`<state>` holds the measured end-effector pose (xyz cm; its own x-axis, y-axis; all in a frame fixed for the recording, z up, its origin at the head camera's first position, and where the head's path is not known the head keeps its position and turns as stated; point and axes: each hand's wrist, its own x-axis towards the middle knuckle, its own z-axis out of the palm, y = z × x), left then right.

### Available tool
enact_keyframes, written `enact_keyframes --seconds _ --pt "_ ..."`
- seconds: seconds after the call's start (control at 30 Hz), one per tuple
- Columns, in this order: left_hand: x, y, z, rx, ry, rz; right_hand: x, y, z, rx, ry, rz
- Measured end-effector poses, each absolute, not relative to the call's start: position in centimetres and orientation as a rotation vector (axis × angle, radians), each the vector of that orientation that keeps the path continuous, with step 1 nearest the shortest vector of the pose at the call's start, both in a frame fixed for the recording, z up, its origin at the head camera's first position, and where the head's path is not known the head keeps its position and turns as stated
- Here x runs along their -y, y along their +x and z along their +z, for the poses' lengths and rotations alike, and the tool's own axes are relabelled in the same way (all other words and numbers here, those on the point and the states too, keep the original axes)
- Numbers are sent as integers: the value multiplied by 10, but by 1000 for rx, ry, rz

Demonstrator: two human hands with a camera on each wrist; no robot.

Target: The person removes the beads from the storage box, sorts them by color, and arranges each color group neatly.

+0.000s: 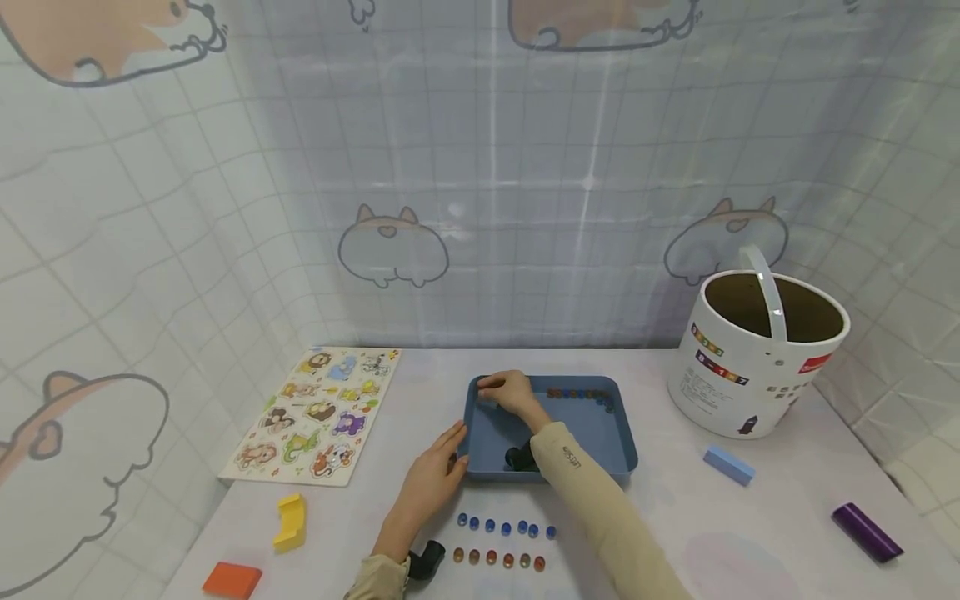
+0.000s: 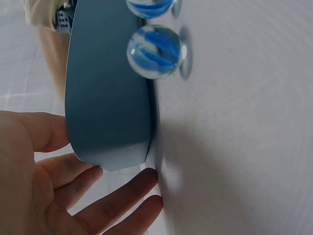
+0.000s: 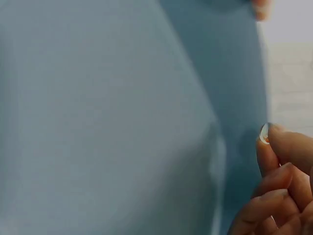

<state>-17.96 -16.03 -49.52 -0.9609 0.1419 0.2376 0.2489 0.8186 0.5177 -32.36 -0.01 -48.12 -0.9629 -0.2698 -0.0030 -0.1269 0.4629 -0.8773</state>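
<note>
The right hand (image 1: 512,393) pinches a small marble (image 3: 264,134) with its thumb and finger, by the far left corner of the blue tray (image 1: 585,442). The tray's long side goes left to right, and a line of marbles (image 1: 581,394) sits at its far right — so there's a gap between. The left hand (image 1: 431,477) is nearer the front left corner — fingers loose and apart, touching the tray, not gripping.

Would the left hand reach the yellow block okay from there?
Probably yes: only bare table lies between the left hand and the yellow block, though the hand would have to leave the tray.
</note>
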Motion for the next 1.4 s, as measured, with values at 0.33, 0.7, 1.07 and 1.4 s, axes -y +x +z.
enact_keyframes --seconds 0.33,0.7,1.07,1.4 --pt "160 -180 -495 2804 -320 -826 -39 -324 -454 -2341 -409 -1716" --pt "161 -180 -497 2801 -319 -827 -85 -300 -432 -2241 -450 -1729" --pt "159 -179 -497 2795 -313 -837 -113 -255 -428 -2277 -581 -1652" --pt "160 -180 -497 2811 -308 -842 -141 -212 -440 -2237 -669 -1635"
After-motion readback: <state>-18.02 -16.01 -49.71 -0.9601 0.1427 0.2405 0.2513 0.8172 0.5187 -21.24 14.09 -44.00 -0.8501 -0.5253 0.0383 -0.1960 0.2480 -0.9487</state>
